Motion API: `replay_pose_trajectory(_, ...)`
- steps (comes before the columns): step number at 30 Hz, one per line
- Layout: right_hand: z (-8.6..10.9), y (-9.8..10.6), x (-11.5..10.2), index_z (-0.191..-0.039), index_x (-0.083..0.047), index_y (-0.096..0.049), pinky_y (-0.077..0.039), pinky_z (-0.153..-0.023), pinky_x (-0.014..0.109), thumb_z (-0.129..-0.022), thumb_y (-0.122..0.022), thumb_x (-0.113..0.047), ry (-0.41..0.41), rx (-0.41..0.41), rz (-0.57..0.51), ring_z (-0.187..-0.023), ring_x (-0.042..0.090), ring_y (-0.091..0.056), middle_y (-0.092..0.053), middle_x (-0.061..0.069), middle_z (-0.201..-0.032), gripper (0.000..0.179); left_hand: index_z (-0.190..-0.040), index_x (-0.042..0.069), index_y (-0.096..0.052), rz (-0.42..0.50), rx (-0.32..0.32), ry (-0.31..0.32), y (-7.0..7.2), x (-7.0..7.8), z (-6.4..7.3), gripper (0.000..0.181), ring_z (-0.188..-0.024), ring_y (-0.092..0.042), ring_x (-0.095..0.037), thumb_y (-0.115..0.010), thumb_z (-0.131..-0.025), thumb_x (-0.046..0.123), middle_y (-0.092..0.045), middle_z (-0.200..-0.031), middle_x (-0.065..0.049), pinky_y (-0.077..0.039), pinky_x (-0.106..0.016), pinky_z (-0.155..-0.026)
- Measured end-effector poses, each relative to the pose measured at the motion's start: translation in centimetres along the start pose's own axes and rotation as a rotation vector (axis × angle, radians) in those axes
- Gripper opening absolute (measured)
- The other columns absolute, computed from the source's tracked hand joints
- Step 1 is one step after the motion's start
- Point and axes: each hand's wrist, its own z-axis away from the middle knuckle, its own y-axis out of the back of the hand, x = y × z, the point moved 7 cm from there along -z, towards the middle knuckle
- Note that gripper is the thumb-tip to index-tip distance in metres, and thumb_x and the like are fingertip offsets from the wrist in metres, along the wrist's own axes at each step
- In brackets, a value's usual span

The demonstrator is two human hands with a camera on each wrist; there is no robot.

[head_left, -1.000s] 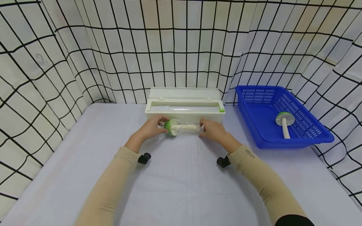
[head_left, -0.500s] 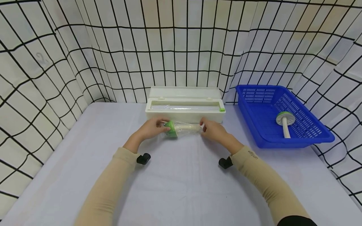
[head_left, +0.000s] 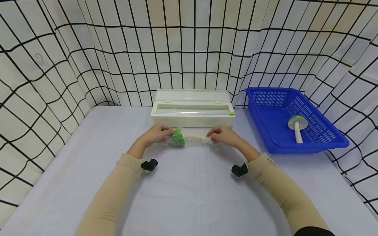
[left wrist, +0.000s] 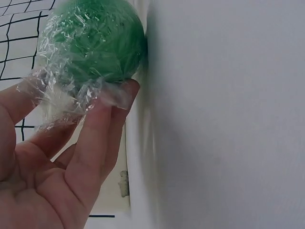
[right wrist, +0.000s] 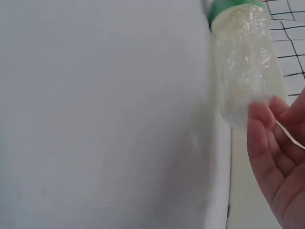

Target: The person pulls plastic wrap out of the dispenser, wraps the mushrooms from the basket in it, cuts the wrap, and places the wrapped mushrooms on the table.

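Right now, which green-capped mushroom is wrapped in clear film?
The wrapped mushroom lies between the left hand and right hand, while the unwrapped mushroom is in the blue basket.

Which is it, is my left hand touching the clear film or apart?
Touching: the left wrist view shows your left hand with fingertips against the clear film around the green end.

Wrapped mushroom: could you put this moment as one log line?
left hand: holds wrap at green cap | right hand: pinches wrap by stem | white box: lid open | blue basket: second mushroom inside
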Motion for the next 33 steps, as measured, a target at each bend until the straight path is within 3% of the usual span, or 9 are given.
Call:
replay_pose_trajectory(3, 0.2, -0.1, 0.2, -0.115, 0.008, -0.071, -0.059, -0.074, 0.028, -0.099, -0.059, -0.003, -0.019, -0.082, -0.108, -0.078, 0.015, -0.066, -0.07, 0.008, -0.088, 0.023, -0.136, -0.009, -0.06, 0.025, -0.017, 0.025, 0.1, -0.2, 0.2, 0.045, -0.073, -0.047, -0.01, -0.055, -0.108, 0.026, -0.055, -0.093, -0.002, -0.045, -0.023, -0.065)
replay_pose_trajectory(6, 0.4, -0.5, 0.5, -0.118, 0.008, -0.07, -0.06, -0.076, 0.029, -0.096, -0.065, 0.0, -0.042, -0.142, -0.127, -0.08, 0.014, -0.067, -0.068, 0.007, -0.089, 0.024, -0.136, -0.009, -0.059, 0.021, -0.031, 0.04, 0.1, -0.2, 0.4, 0.045, -0.066, -0.042, -0.009, -0.054, -0.109, 0.027, -0.049, -0.082, 0.001, -0.041, -0.023, -0.062)
replay_pose_trajectory(11, 0.0, -1.3, 1.0, -0.118, 0.008, -0.065, -0.061, -0.073, 0.03, -0.089, -0.074, 0.002, -0.064, -0.118, -0.098, -0.077, 0.015, -0.069, -0.062, 0.006, -0.086, 0.031, -0.136, -0.009, -0.059, -0.005, -0.035, 0.057, 0.0, -0.3, 0.4, 0.047, -0.063, -0.038, -0.009, -0.053, -0.109, 0.029, -0.049, -0.083, 0.0, -0.039, -0.023, -0.062)
replay_pose_trajectory(16, -0.6, -1.9, 0.6, -0.122, 0.005, -0.061, -0.057, -0.062, 0.027, -0.086, -0.082, -0.004, -0.099, -0.043, 0.064, -0.063, 0.014, -0.066, -0.061, 0.004, -0.076, 0.042, -0.136, -0.007, -0.055, 0.021, -0.021, 0.076, 0.0, -0.5, 0.4, 0.047, -0.069, -0.042, -0.009, -0.054, -0.108, 0.03, -0.053, -0.1, -0.004, -0.041, -0.023, -0.063)
replay_pose_trajectory(22, -0.6, -2.4, -0.5, -0.104, 0.001, -0.073, -0.045, -0.059, 0.023, -0.087, -0.083, -0.018, -0.102, -0.015, 0.34, -0.058, 0.01, -0.058, -0.065, 0.001, -0.069, 0.028, -0.137, -0.006, -0.051, 0.091, -0.034, 0.079, 0.1, -1.1, 0.5, 0.043, -0.079, -0.052, -0.011, -0.056, -0.108, 0.025, -0.053, -0.117, -0.011, -0.049, -0.022, -0.07)
replay_pose_trajectory(28, -0.6, -2.5, -1.1, -0.094, -0.003, -0.072, -0.045, -0.063, 0.026, -0.088, -0.08, -0.023, -0.05, 0.011, 0.457, -0.066, 0.012, -0.054, -0.062, -0.001, -0.072, 0.022, -0.139, -0.006, -0.054, 0.154, -0.043, 0.078, 0.5, -1.6, 0.6, 0.044, -0.083, -0.057, -0.011, -0.06, -0.106, 0.023, -0.055, -0.125, -0.013, -0.053, -0.021, -0.074)
replay_pose_trajectory(33, -0.5, -2.4, -1.3, -0.082, -0.006, -0.067, -0.038, -0.06, 0.026, -0.088, -0.075, -0.024, -0.036, -0.013, 0.475, -0.064, 0.012, -0.047, -0.052, -0.003, -0.065, 0.02, -0.141, -0.005, -0.055, 0.183, -0.082, 0.033, 0.5, -1.4, 1.1, 0.05, -0.098, -0.061, -0.014, -0.068, -0.1, 0.022, -0.058, -0.128, -0.013, -0.055, -0.025, -0.087)
